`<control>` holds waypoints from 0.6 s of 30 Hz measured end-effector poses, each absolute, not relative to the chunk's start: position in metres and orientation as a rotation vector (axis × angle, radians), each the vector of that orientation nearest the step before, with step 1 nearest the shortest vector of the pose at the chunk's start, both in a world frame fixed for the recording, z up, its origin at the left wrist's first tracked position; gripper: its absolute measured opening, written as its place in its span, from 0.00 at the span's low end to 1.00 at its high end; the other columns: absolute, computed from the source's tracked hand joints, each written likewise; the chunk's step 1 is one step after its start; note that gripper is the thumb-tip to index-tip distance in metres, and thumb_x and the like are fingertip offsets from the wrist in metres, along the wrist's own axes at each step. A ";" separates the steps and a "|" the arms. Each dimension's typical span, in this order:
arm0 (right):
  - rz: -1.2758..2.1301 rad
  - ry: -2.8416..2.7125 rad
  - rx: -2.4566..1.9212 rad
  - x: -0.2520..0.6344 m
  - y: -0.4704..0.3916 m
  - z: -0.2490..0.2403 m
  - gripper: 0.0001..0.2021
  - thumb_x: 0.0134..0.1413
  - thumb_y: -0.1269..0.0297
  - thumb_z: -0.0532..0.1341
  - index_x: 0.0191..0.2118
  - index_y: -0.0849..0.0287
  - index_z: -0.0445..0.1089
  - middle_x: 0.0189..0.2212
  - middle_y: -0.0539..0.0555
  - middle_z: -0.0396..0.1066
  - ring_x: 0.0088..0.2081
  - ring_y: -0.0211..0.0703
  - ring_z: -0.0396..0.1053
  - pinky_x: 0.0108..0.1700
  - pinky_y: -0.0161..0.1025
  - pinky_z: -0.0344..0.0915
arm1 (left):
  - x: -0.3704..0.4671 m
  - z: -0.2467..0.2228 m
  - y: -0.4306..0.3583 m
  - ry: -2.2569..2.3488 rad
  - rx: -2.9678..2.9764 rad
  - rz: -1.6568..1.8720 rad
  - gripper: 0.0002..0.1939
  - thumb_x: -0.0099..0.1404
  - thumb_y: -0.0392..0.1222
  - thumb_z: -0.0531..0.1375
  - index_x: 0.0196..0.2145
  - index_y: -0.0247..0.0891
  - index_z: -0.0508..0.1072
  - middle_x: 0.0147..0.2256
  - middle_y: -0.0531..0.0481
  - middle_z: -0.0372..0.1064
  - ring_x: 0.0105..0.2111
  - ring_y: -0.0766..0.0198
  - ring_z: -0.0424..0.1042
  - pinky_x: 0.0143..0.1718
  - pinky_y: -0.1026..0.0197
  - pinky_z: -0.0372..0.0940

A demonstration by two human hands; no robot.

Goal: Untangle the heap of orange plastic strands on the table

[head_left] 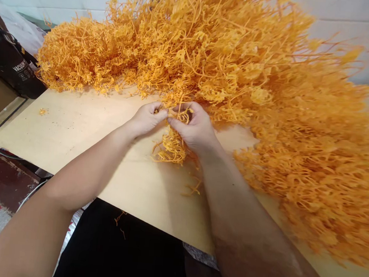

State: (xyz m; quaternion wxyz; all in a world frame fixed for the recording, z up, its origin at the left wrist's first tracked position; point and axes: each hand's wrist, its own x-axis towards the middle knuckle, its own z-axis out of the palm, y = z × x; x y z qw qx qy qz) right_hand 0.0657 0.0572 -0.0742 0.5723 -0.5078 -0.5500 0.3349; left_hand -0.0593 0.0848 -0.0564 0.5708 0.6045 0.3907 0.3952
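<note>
My left hand [149, 117] and my right hand [196, 124] meet over the middle of the table, fingertips almost touching. Both are closed in a pinch on a small orange plastic flower sprig [171, 146], whose curly pieces hang below the fingers and show between them. The exact spot each fingertip grips is partly hidden. Just behind the hands rises a big heap of orange plastic flower sprigs [192, 48], with thin stems and small open blossoms. More of the heap [326, 181] spreads down the right side, beside my right forearm.
The pale wooden table [85, 125] has its front edge close to my lap. A loose orange piece [43, 111] lies at left, another [195, 187] near my right wrist. At the left end stand a black vacuum flask [15, 61] and a plastic bag [18, 25]. A tiled wall [351, 36] closes the back.
</note>
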 end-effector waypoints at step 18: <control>0.947 -1.088 -1.078 0.056 0.055 -0.062 0.05 0.39 0.67 0.59 0.22 0.56 0.60 0.17 0.46 0.56 0.21 0.34 0.54 0.29 0.38 0.58 | -0.064 -0.063 0.122 1.210 1.513 1.098 0.11 0.58 0.31 0.52 0.20 0.37 0.55 0.19 0.58 0.50 0.22 0.74 0.51 0.26 0.68 0.48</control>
